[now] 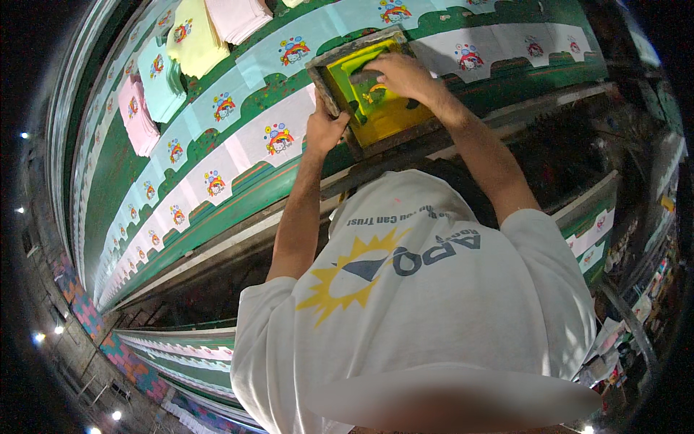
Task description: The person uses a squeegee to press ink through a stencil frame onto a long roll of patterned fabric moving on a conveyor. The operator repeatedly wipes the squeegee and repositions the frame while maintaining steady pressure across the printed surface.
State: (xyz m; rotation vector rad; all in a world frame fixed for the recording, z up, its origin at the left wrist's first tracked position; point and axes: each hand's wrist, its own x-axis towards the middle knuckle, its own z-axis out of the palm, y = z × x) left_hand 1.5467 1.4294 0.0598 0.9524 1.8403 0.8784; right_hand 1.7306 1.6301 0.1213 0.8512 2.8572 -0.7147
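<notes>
A screen frame [316, 69] with a worn, grayish border and a yellow mesh [379, 123] streaked with bright green lies over a row of pale printed cloth pieces. My left hand [325, 124] is closed on the frame's left edge, near its lower corner. My right hand [401, 76] is over the upper middle of the mesh, its fingers curled; whatever they hold is hidden or too small to name. Beside the frame, white pieces [246, 152] and light blue pieces [260, 72] carry colourful cartoon prints.
The long green table [202, 188] curves leftward, bearing stacks of pink [137, 108], mint [160, 72] and yellow [195, 36] cloth at upper left. Below my arms is a dark gap, with another printed table [173, 343] at lower left and cluttered items [643, 318] at far right.
</notes>
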